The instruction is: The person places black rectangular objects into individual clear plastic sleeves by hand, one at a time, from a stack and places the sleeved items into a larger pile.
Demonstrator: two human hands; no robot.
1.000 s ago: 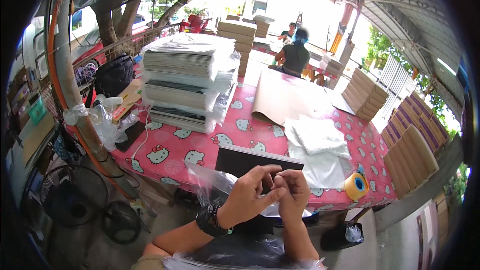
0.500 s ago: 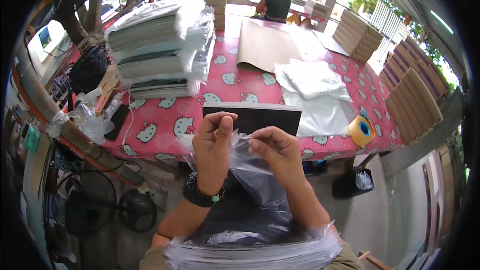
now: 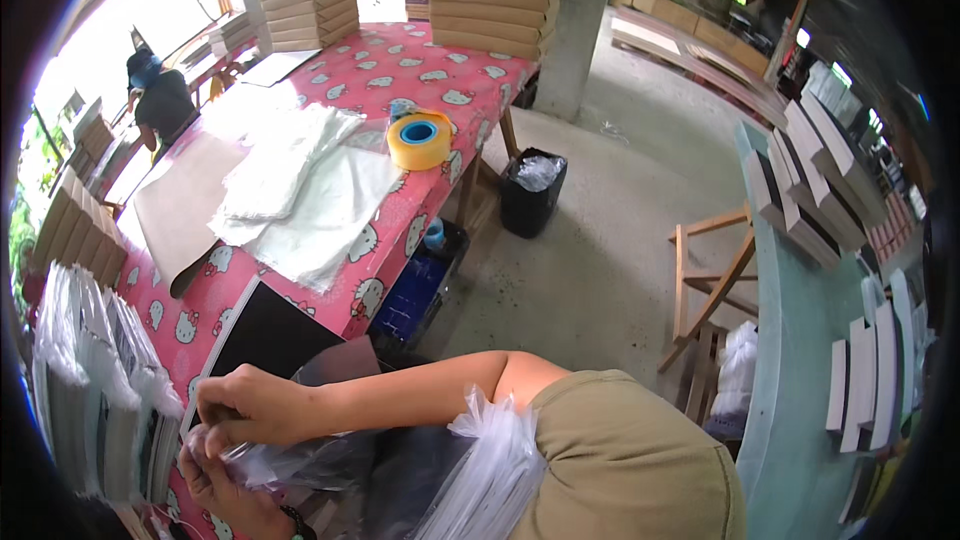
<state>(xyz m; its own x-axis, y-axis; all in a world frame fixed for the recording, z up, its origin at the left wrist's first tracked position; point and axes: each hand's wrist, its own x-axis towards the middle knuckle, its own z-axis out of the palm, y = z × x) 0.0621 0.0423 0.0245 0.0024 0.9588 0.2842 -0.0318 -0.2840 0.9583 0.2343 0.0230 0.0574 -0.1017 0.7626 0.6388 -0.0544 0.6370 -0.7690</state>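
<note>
My right hand [image 3: 255, 405] and my left hand [image 3: 228, 492] meet at the table's near edge, fingers pinched together on a clear plastic bag [image 3: 300, 465]. The bag hangs from the fingertips, its film crumpled below them. A dark bracelet is on my left wrist. Beyond my right hand lies a black flat book [image 3: 275, 335] with a pale edge, partly covered by my arm. Across my lap rests a stack of clear plastic sleeves [image 3: 490, 475]. The left fingertips are partly hidden by the right hand.
The pink patterned table [image 3: 185, 325] holds wrapped stacks [image 3: 100, 400], brown paper [image 3: 180, 205], white plastic sheets [image 3: 330, 205] and a yellow tape roll [image 3: 420, 143]. A black bin [image 3: 533, 195] stands beside it. To the right are a wooden stand [image 3: 715, 280] and a green-topped table [image 3: 775, 380] with books.
The view has swung to the right, so the hands and table now appear farther left and the green-topped table shows. Both hands still pinch the plastic bag.
</note>
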